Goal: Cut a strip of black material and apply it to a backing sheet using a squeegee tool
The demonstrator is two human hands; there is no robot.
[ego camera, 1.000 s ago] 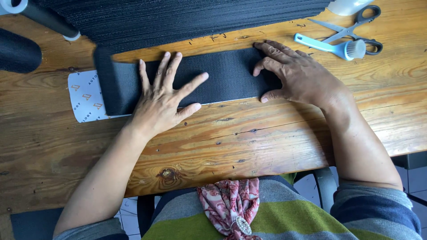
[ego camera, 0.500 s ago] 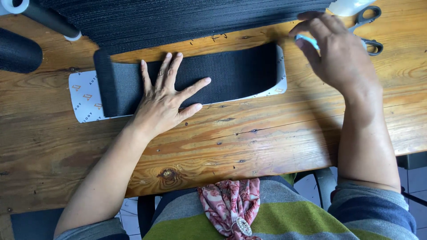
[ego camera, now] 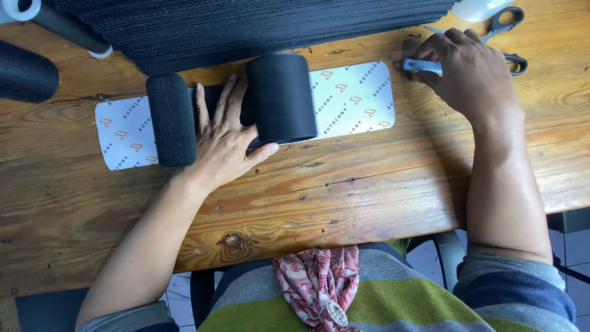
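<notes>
My left hand (ego camera: 226, 142) lies flat, fingers spread, on the middle of a black fabric strip (ego camera: 279, 98) whose two ends have curled up into rolls on either side of it. Under the strip lies a white printed backing sheet (ego camera: 353, 98), bare at both ends. My right hand (ego camera: 470, 71) is at the far right of the wooden table (ego camera: 369, 184), fingers closed around a light blue pen-like tool (ego camera: 418, 64). Grey-handled scissors (ego camera: 507, 27) lie just beyond that hand, partly hidden by it.
A large sheet of black ribbed fabric (ego camera: 246, 24) covers the back of the table. A black roll (ego camera: 24, 77) and a black tube with a white end (ego camera: 58, 21) lie at the far left. A white object (ego camera: 476, 7) sits at the top right edge.
My right hand left the strip's right end and moved to the blue tool. Both ends of the strip sprang up into rolls, baring the white sheet. My left hand stayed put.
</notes>
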